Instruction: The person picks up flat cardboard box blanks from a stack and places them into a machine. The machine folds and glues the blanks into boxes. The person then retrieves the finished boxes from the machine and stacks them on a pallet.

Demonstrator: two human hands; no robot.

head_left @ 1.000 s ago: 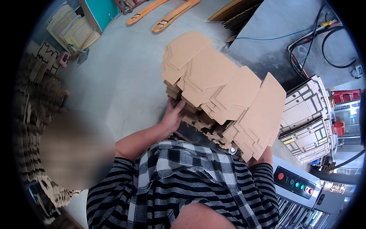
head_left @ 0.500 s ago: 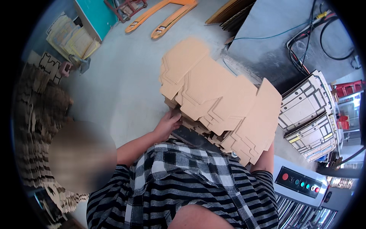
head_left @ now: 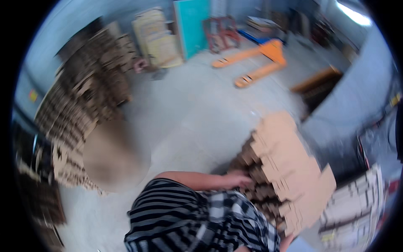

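A thick stack of flat brown die-cut cardboard sheets (head_left: 296, 168) lies slantwise in front of me, right of the middle, with stepped, notched edges. My left hand (head_left: 240, 179) grips the stack's near left edge. Motion smears its fingers, which curl in against the layered edges. Of my right hand, only skin (head_left: 287, 242) by the wrist shows, at the stack's lower end. The sheets and the frame's rim hide its fingers.
Tall piles of cut cardboard (head_left: 96, 88) stand on the left, partly behind a blurred round patch. Farther off are an orange pallet jack (head_left: 256, 59), a teal board (head_left: 192, 27) and a red frame (head_left: 220, 33). White panels with dark strips (head_left: 352, 210) lean at the right.
My view has swung left and up, so the stack now sits farther right and lower. My left hand stays at its edge. The control panel has left the picture.
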